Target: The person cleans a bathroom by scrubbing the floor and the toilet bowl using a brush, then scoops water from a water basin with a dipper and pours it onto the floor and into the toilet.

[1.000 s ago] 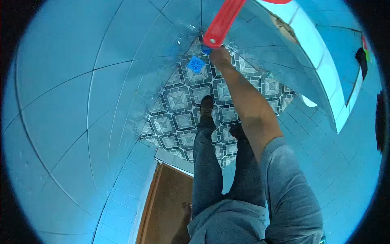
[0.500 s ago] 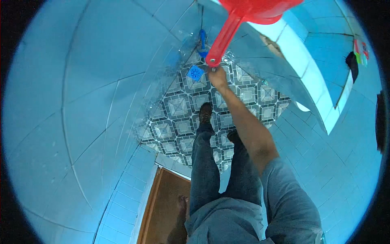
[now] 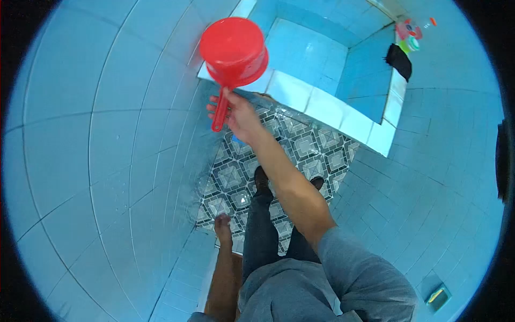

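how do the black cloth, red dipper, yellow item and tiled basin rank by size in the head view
Largest to smallest, as they look:
1. tiled basin
2. red dipper, perhaps enlarged by being nearer the camera
3. black cloth
4. yellow item

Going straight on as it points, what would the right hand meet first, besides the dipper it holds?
Probably the tiled wall ahead-left, with the dipper touching before the right hand; depth is unclear.
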